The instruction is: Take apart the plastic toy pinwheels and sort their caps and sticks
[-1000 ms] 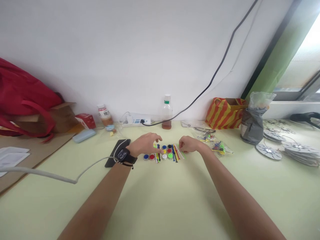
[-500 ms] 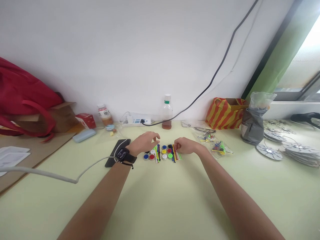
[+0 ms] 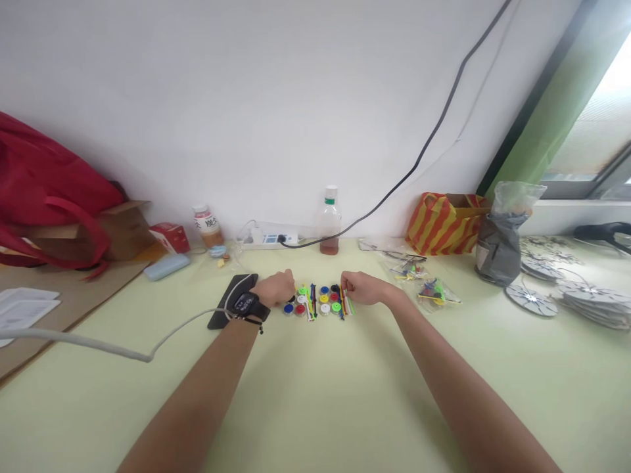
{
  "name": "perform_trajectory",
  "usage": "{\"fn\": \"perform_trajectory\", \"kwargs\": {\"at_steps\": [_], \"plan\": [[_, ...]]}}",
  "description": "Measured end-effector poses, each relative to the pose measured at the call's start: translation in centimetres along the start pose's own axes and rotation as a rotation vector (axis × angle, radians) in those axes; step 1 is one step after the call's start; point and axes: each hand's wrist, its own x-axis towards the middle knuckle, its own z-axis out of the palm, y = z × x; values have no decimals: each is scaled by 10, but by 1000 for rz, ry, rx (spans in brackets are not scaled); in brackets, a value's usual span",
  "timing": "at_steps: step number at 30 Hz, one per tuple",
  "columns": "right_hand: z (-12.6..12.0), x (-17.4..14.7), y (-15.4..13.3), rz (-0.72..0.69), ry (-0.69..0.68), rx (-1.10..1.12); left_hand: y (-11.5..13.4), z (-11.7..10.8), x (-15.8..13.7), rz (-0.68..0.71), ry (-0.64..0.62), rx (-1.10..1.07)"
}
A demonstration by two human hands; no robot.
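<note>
Small round coloured discs (image 3: pixel 324 298) lie in two groups of short rows on the table, each group with thin coloured plastic sticks (image 3: pixel 313 303) laid upright beside it. My left hand (image 3: pixel 279 288), with a watch on its wrist, is closed at the upper left of the left group, by a black disc (image 3: pixel 291 299). Its fingertips are hidden, so what it grips, if anything, does not show. My right hand (image 3: pixel 363 288) is curled closed at the right edge of the right group, against the upper ends of the sticks (image 3: pixel 346 302); its fingertips are largely hidden too.
A black phone-like slab (image 3: pixel 227 299) with a cable lies left of my left hand. Clear bags of coloured parts (image 3: pixel 436 293) lie to the right. At the wall stand a bottle (image 3: pixel 330 226), a power strip (image 3: pixel 271 240) and a striped bag (image 3: pixel 438 223).
My left hand has drawn back slightly left, and its outstretched fingers have curled closed, uncovering more of the left group. My right hand has stayed nearly in place, still curled.
</note>
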Motion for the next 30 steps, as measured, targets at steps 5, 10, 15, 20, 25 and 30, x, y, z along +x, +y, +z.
{"fn": "perform_trajectory", "kwargs": {"at_steps": [5,10,15,20,25,30], "plan": [[1,0,-7,-12,-15,15,-4,6,10,33,47,51],[2,-1,-13,-20,-25,19,-4,7,9,57,62,64],[2,-3,-17,-34,-18,20,-3,3,2,67,83,69],[-2,-3,-14,-8,26,8,7,-4,-9,89,188,78],[-13,-2,6,150,180,-78,29,-4,-19,434,266,-36],[-24,-15,40,436,334,-209,57,18,-22,751,323,-137]]}}
